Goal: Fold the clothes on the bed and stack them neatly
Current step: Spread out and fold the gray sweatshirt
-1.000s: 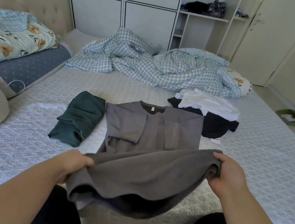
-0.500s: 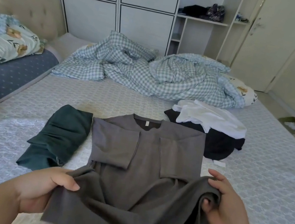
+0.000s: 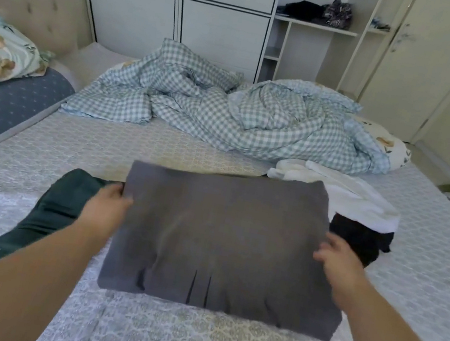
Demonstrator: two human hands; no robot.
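**A:** Bed [image 3: 426,266]: the broad patterned surface you work on. Why is the far half left alone?

**B:** The checked quilt [image 3: 227,116] lies bunched along the far side, so you fold on the flat near half, where cloth can lie smooth.

**A:** Grey top [image 3: 220,238]: where does it sit, and why in that shape?

**B:** It lies in front of you in the middle of the near half, doubled over on itself into a rough rectangle. The fold runs along the near edge, and the free edge lies on the far side. That shape, I judge, is what lets it stack.

**A:** Green garment [image 3: 51,209]?

**B:** It lies just left of the grey top, touching or slightly under its left edge, already rolled or folded. It is probably the start of your pile.

**A:** White cloth [image 3: 357,196] and black cloth [image 3: 362,239]?

**B:** They lie heaped together to the right, the white on top, both loose. They appear to be the pieces still waiting.

**A:** Left hand [image 3: 104,206]?

**B:** It grips the upper left edge, thumb on top and fingers curled beneath, holding the layers aligned.

**A:** Right hand [image 3: 337,259]?

**B:** It sits at the right edge with its fingers bent onto the cloth. It is blurred, so you cannot tell whether it pinches the cloth or only presses on it.
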